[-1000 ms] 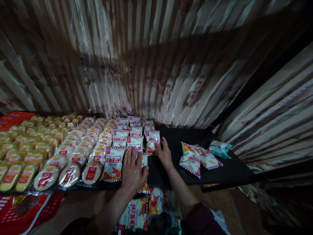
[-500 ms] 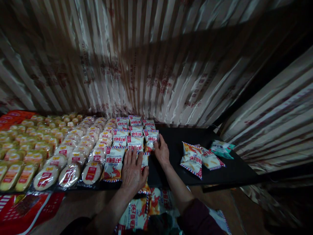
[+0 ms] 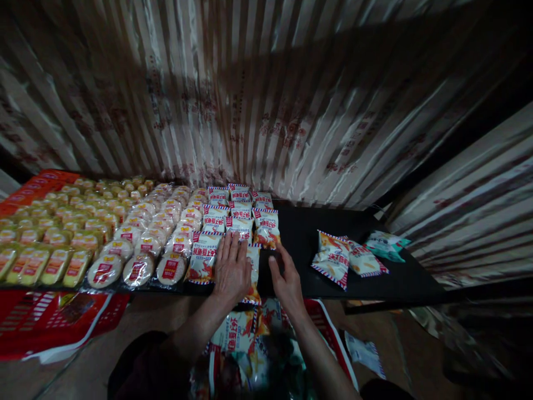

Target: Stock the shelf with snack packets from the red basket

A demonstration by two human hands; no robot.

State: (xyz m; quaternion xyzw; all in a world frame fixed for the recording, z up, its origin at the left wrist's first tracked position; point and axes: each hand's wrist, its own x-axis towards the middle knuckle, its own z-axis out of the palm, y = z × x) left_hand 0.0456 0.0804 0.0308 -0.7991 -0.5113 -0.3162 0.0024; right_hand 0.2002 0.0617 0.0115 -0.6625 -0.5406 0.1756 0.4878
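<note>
My left hand lies flat, fingers stretched, on a white snack packet at the front of the black shelf. Rows of the same white, red and blue snack packets run back from it to the wall. My right hand hovers beside that front packet, fingers curled toward the shelf surface, holding nothing I can see. Below my arms, more of these packets sit in an open bag.
Round wrapped cakes and yellow packets fill the shelf's left part. Two loose snack packets and a teal packet lie at the right. A red bag sits below left. Striped wrapping covers the walls.
My right hand has drawn back from the far packet toward the shelf's front edge. My left hand stays flat on the front packet. The view has tilted downward.
</note>
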